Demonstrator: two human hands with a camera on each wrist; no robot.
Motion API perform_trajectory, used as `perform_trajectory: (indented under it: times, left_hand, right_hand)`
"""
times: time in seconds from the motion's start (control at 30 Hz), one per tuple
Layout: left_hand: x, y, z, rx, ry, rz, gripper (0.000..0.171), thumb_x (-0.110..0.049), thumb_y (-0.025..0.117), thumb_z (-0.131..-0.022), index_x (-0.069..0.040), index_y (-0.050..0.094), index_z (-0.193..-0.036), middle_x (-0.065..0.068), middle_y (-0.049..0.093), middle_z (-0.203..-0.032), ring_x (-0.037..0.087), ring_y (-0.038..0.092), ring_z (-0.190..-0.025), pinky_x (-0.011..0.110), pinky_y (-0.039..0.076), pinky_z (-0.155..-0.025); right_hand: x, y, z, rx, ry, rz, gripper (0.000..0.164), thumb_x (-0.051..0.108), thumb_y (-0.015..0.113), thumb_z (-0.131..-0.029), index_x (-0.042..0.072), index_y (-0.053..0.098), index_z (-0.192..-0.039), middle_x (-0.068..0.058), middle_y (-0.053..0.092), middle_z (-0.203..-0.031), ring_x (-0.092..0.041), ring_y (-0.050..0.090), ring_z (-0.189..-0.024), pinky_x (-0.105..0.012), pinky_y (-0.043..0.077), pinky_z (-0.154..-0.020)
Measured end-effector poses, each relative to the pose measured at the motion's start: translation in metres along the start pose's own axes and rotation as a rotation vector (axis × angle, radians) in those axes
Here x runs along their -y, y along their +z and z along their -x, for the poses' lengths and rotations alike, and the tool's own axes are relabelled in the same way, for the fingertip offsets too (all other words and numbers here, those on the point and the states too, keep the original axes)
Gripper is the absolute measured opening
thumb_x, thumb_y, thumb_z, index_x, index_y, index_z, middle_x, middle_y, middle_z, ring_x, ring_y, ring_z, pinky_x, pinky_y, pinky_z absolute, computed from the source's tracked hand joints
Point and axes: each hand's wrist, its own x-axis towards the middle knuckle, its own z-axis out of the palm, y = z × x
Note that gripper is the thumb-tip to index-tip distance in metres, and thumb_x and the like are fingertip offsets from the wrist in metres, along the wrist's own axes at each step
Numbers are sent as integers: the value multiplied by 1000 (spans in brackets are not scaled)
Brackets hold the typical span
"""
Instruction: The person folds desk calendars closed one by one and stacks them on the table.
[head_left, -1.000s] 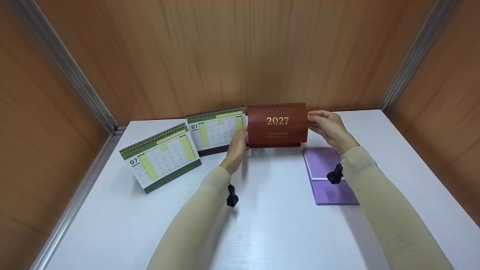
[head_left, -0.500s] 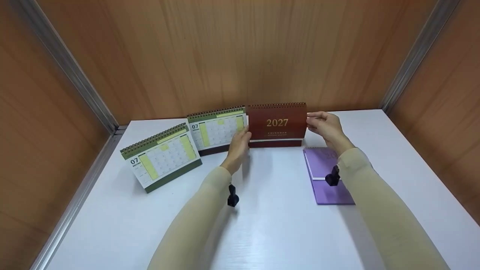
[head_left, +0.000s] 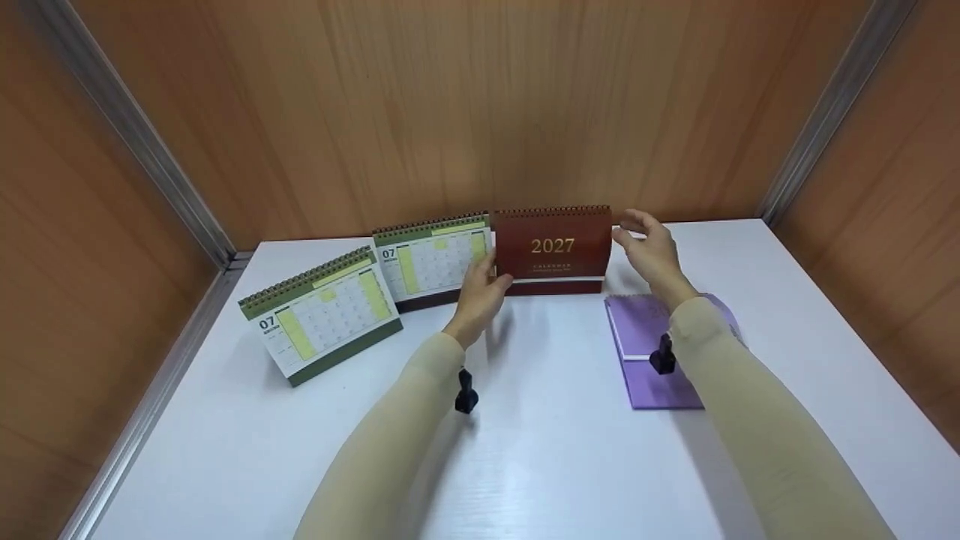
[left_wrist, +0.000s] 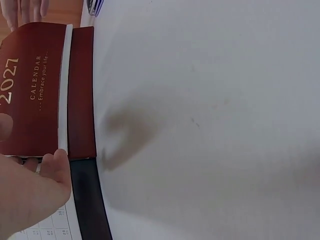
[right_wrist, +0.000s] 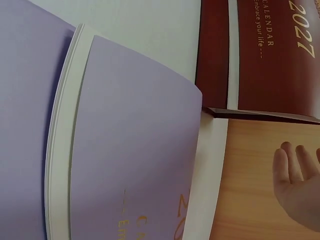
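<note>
A dark red desk calendar [head_left: 553, 244] with a gold "2027" on its cover stands upright near the back wall. My left hand [head_left: 480, 300] is at its left edge, thumb spread out before the cover; in the left wrist view, the fingers of that hand [left_wrist: 35, 192] lie along the calendar's side. My right hand [head_left: 651, 251] is just off the right edge, fingers loosely bent and holding nothing. The right wrist view shows a gap between this hand [right_wrist: 300, 187] and the red calendar [right_wrist: 280, 65]. Below my right forearm lies a purple calendar [head_left: 637, 326], partly covered by the sleeve.
Two green-and-white calendars opened to month 07 stand on the left, one at the back [head_left: 435, 262] touching or close to the red one, the other [head_left: 330, 315] angled nearer the front. Wooden panels [head_left: 480, 112] enclose the white table [head_left: 540, 450] at back and sides.
My right hand has let go of the red calendar's edge and its fingers have parted. The cover has dropped, showing white page edges. My left thumb has spread away from the cover.
</note>
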Motion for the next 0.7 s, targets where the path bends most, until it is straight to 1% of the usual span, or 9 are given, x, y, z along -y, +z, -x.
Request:
perform_trajectory:
  times: [0.07, 0.13, 0.27, 0.33, 0.47, 0.6, 0.7]
  left_hand:
    - [0, 1, 0, -2, -6, -3, 67, -21, 57, -107, -17, 31, -169, 11, 35, -166, 31, 33, -155, 48, 26, -129]
    - [-1, 3, 0, -1, -11, 0, 68, -21, 58, -107, -17, 30, -169, 12, 32, -167, 31, 36, -153, 47, 29, -128]
    - [-2, 3, 0, 13, -20, 9, 70, -22, 57, -108, -17, 26, -170, 11, 33, -163, 28, 43, -143, 45, 36, -124]
    - [-2, 3, 1, 24, -22, 15, 71, -22, 57, -108, -18, 24, -171, 9, 33, -161, 26, 44, -138, 43, 39, -121]
    - [-2, 3, 1, 25, -18, 27, 71, -19, 57, -108, -17, 24, -171, 8, 36, -157, 23, 45, -131, 40, 43, -116]
    - [-1, 3, -1, 10, -19, 31, 70, -17, 59, -107, -17, 28, -170, 8, 39, -156, 24, 47, -133, 40, 42, -118]
    - [0, 3, -1, 11, -23, 28, 69, -16, 59, -107, -18, 29, -169, 8, 40, -157, 25, 47, -136, 41, 42, -119]
  right_hand:
    - [-1, 1, -1, 45, -14, 21, 63, 26, 59, -109, 7, 37, -165, -18, 51, -159, -36, 55, -140, -47, 44, -118]
    - [-2, 3, -2, 100, -26, 28, 66, 27, 55, -111, 7, 27, -168, -19, 45, -164, -40, 49, -146, -51, 41, -121]
    - [-5, 6, -1, 179, -40, -1, 66, 24, 48, -114, 11, 18, -171, -22, 37, -167, -43, 46, -148, -54, 44, -118]
    - [-5, 8, 1, 198, -40, -27, 66, 21, 46, -115, 13, 14, -172, -24, 35, -167, -44, 48, -145, -53, 48, -115]
    - [-4, 11, 2, 186, -50, -24, 64, 17, 46, -115, 16, 18, -172, -26, 40, -163, -44, 57, -137, -49, 54, -109]
    - [-6, 15, 0, 144, -64, -2, 61, 14, 49, -114, 14, 26, -170, -27, 50, -153, -43, 62, -130, -49, 57, -105]
    - [-8, 16, 0, 128, -68, -6, 61, 13, 50, -113, 13, 28, -169, -28, 55, -146, -43, 63, -128, -50, 57, -105]
